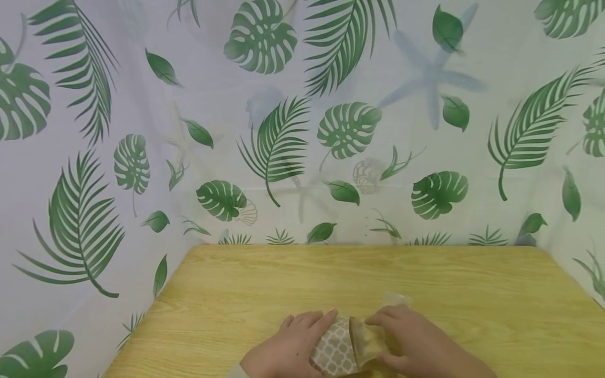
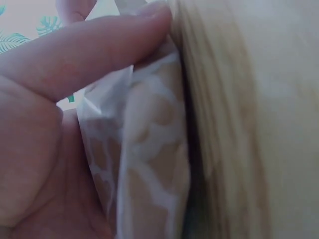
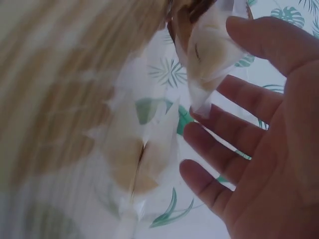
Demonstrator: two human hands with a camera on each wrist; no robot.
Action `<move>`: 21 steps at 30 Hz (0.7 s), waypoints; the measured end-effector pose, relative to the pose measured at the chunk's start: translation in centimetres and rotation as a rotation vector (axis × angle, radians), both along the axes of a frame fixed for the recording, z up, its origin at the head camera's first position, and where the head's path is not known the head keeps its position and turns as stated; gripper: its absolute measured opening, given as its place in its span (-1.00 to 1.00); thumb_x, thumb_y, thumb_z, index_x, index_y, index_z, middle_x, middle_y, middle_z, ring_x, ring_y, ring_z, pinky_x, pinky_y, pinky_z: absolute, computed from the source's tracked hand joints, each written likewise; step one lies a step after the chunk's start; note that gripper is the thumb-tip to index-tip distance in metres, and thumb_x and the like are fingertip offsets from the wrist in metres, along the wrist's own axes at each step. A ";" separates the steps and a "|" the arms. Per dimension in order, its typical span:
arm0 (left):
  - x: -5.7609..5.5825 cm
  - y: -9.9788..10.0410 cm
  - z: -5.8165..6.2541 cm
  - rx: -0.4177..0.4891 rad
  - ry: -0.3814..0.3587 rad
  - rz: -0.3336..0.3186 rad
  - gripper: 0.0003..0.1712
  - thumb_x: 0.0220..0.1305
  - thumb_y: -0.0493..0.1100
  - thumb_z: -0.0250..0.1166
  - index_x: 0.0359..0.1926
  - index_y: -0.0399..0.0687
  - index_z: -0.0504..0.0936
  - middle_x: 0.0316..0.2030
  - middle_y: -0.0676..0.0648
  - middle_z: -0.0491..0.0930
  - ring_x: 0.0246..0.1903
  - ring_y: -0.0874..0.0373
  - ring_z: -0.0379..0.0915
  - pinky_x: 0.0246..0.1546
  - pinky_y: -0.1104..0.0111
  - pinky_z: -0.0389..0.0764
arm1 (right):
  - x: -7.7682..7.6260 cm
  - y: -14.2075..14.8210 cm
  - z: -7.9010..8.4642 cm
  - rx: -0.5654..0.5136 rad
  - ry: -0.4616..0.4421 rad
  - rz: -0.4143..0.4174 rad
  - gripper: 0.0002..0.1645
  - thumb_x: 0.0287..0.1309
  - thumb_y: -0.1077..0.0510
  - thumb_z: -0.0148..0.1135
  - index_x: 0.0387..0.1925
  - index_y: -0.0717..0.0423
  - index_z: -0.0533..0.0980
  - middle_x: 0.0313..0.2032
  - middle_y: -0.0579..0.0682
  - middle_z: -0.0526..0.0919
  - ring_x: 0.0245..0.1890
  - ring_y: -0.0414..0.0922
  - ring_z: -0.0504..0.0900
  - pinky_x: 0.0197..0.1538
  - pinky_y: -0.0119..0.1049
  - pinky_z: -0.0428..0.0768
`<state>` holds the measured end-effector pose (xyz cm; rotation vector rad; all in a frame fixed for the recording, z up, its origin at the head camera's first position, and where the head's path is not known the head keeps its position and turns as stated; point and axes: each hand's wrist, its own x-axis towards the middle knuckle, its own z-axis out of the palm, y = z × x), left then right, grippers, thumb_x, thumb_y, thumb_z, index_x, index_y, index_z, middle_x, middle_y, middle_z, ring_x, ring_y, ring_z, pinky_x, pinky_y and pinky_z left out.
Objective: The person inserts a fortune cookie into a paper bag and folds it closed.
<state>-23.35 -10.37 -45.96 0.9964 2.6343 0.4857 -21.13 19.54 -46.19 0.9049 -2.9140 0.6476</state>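
Observation:
A small package (image 1: 334, 349) with a beige-and-white lattice pattern lies low on the wooden table. My left hand (image 1: 295, 344) grips it, the thumb on the near side and the fingers over the far side. In the left wrist view the patterned side (image 2: 154, 134) is creased under the thumb. Translucent wrap (image 1: 369, 341) extends from its right end, past a dark edge. My right hand (image 1: 420, 338) holds this wrap between thumb and fingers. The right wrist view shows crumpled wrap (image 3: 214, 55) by the thumb, the other fingers loosely spread.
The light wooden table (image 1: 302, 278) reaches back to a white curtain (image 1: 302, 226) printed with green leaves, which also hangs at both sides. A clear piece of plastic (image 1: 397, 299) sticks up just beyond the right hand.

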 end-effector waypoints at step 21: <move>0.1 0.1 0.1 -0.013 -0.010 -0.027 0.30 -0.02 0.51 0.43 0.62 0.35 -0.05 0.47 0.04 0.20 0.44 0.06 0.09 0.38 -0.18 0.13 | 0.4 -1.4 0.1 0.031 -0.013 0.063 -0.24 0.07 -0.43 0.37 0.17 -0.09 0.60 0.00 -0.26 0.60 0.05 -0.11 0.51 0.10 0.04 0.56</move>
